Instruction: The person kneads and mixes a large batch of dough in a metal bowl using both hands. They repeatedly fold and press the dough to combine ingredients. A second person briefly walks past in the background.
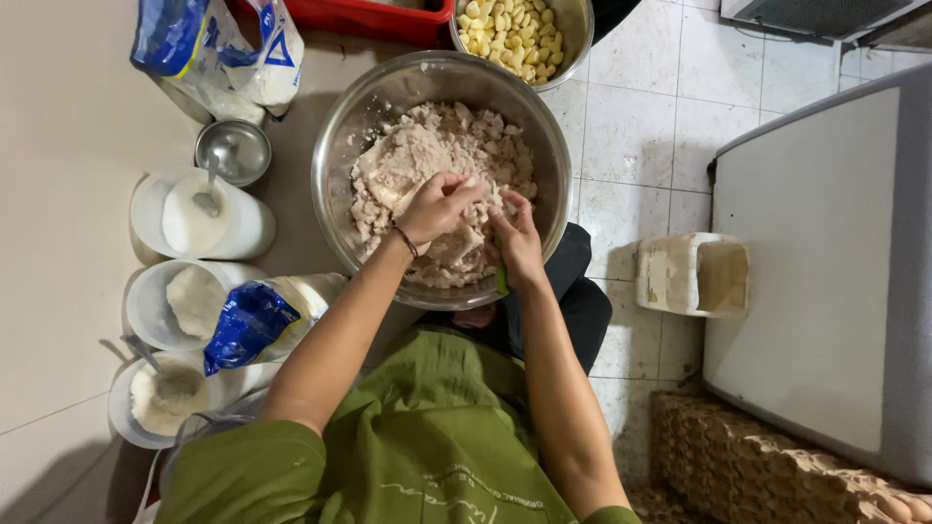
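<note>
One view only, head cam, so no 2nd view to share anything w/. It looks almost straight down from above the person, close in: the green shirt fills the bottom edge and both forearms run up from there to frame centre. The big steel bowl [442,180] sits just above centre, near the counter's [68,194] right edge; the left hand [437,206] and right hand [515,247] are inside it. Counter takes the left third of frame. Tiled floor [631,126] shows far below on the right, w/ a grey appliance [825,262] at the right edge. Top edge cuts off a 2nd bowl [573,29].
</note>
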